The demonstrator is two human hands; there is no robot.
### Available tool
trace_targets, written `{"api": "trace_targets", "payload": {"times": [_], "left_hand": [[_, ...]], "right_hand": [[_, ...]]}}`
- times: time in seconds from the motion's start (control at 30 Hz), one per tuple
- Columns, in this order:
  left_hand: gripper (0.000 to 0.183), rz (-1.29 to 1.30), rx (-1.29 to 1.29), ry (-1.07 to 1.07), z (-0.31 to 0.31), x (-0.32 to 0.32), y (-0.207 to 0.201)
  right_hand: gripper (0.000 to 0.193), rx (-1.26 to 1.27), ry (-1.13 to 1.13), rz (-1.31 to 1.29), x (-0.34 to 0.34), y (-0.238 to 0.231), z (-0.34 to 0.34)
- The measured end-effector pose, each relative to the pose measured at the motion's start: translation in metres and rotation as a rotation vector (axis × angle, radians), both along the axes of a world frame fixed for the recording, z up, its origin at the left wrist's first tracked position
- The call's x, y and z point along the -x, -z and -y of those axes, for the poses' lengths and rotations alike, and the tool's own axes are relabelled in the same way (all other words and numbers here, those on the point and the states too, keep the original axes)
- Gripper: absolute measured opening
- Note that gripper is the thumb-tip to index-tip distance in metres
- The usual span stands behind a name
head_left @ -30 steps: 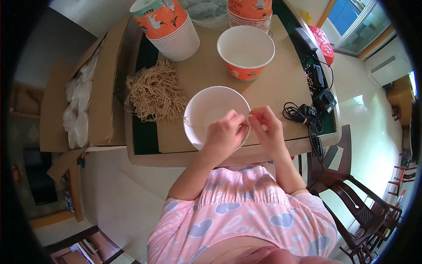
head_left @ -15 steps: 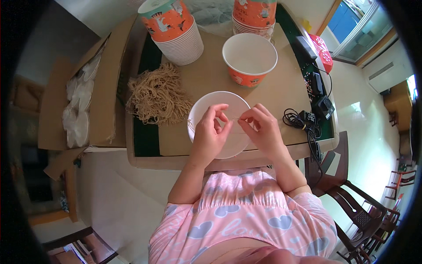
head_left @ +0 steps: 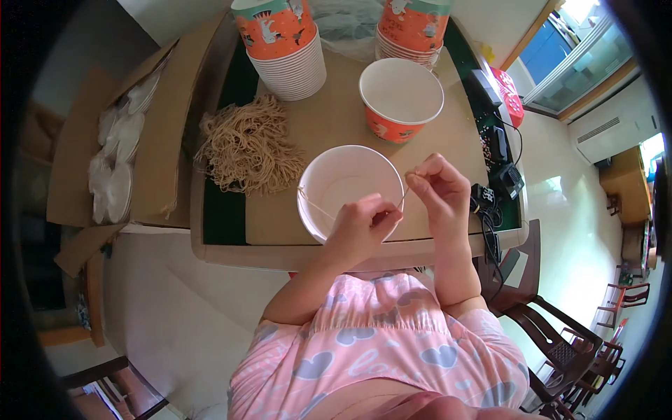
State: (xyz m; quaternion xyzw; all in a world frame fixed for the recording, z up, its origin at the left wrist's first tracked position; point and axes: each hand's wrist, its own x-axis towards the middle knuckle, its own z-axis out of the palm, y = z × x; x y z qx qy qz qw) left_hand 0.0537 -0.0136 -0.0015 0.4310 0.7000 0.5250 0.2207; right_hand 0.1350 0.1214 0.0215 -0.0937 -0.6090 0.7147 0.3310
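Observation:
A white paper bucket stands at the table's front edge, its wide mouth facing me. Thin tan string runs from the left side of its rim across the opening toward my left hand. That hand is closed in a pinch on the string, over the near right part of the rim. My right hand pinches the string too, just right of the rim and slightly higher. A short length of it spans the gap between my fingers. Left of the bucket lies a loose heap of tan string.
An orange-and-white paper bucket stands behind. Two bucket stacks, one left and one right, are at the back. A cardboard box holds white lids. Black cables lie right; a dark chair is beside the table.
My left hand has moved down and right and closed into a pinch. My right hand has shifted right, outside the rim. The view has shifted slightly.

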Motion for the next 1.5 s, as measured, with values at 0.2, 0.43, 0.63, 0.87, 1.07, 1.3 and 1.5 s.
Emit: {"api": "trace_targets", "payload": {"times": [0.2,0.43,0.63,0.87,1.07,1.3,1.5], "left_hand": [[0.008,0.159,-0.097,-0.143,-0.005,0.005,-0.008],[0.009,0.203,-0.187,-0.163,0.001,0.010,-0.018],[0.010,0.272,-0.199,-0.153,0.004,0.015,-0.011],[0.010,0.276,-0.203,-0.143,0.002,0.014,-0.013],[0.008,0.187,-0.159,-0.145,0.004,0.016,-0.014],[0.011,0.033,-0.031,-0.099,0.015,0.027,-0.015],[0.014,-0.453,0.274,-0.002,0.025,0.023,-0.010]], "right_hand": [[0.007,-0.072,-0.125,0.058,0.009,0.000,0.000],[0.005,0.035,0.090,-0.051,0.009,-0.012,-0.013],[0.022,0.012,-0.247,0.121,0.005,-0.019,-0.025],[0.013,-0.056,-0.294,0.111,0.015,-0.004,-0.019],[0.013,-0.507,-0.027,0.203,0.015,-0.009,-0.017],[0.015,-0.603,-0.025,0.261,0.010,-0.005,-0.021],[0.012,-0.555,-0.036,0.277,0.005,0.006,-0.020]]}}
